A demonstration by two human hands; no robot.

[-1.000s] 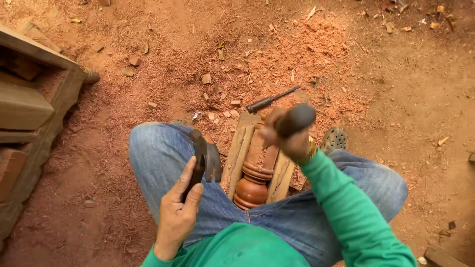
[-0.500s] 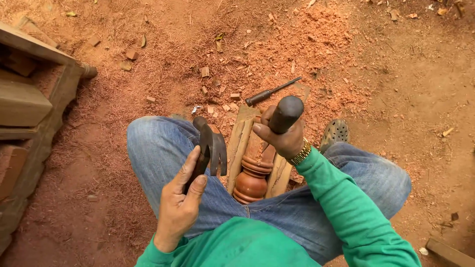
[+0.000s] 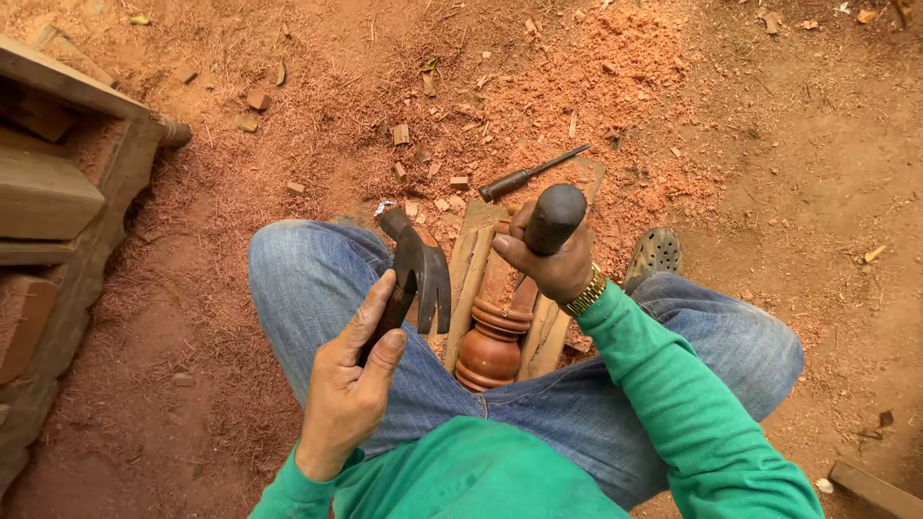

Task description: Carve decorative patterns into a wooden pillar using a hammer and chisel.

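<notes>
My left hand (image 3: 352,384) grips the handle of a dark claw hammer (image 3: 418,271), its head raised over my left knee. My right hand (image 3: 548,264) is closed around the dark round handle of a chisel (image 3: 554,217) held upright above a turned reddish wooden piece (image 3: 492,341). That piece lies between two pale wooden slats (image 3: 466,284) in front of my lap. The chisel's blade is hidden behind my hand and the piece. I sit cross-legged in blue jeans and green sleeves, a gold watch on my right wrist.
A second chisel (image 3: 527,175) lies on the red dirt beyond the slats, among wood chips and sawdust (image 3: 586,86). A stack of wooden boards (image 3: 53,192) stands at the left. A shoe (image 3: 654,255) shows by my right knee.
My left hand has lifted the hammer and brought it forward toward the wooden piece. My right hand with the chisel has stayed over the piece.
</notes>
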